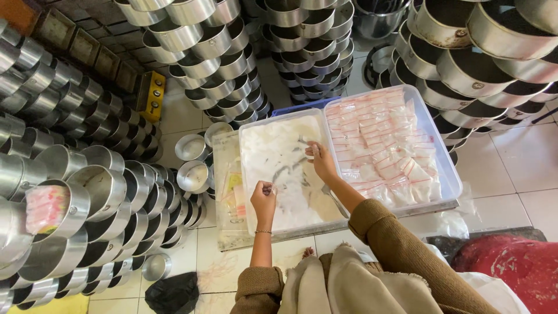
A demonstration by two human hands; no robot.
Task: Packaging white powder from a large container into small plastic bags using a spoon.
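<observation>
Head view looks straight down on a person crouched on a tiled floor [523, 168], their brown sleeves and a beige cloth filling the bottom edge and cut off by the frame. A toe peeks out just past the cloth. At the bottom right a dark red heap [511, 267] is only partly in view; what it is I cannot tell.

Left hand [264, 199], a thin bracelet at its wrist, is curled into a loose fist over the near left part of the clear plastic tray [247, 174], fingers pinched on something too small to make out. Right hand [321, 160] reaches farther in, fingertips pinched together on a small pale piece near the tray's middle. Both hands sit above the white contents [279, 157], which are streaked with grey and hard to identify. A metal utensil [334, 200] lies half hidden under the right forearm.

Just beside it on the right, touching, a 2nd clear tray [447, 174] holds a pile of small red-striped zip bags [383, 139] filled with something white. A blue edge shows behind the 2 trays.

Left of the trays stand 3 small round aluminium tins [193, 174]. Farther out, stacks of round aluminium baking pans [87, 192] ring the spot on every side, running off the frame; 1 pan at the left holds a pink packet [46, 206].
</observation>
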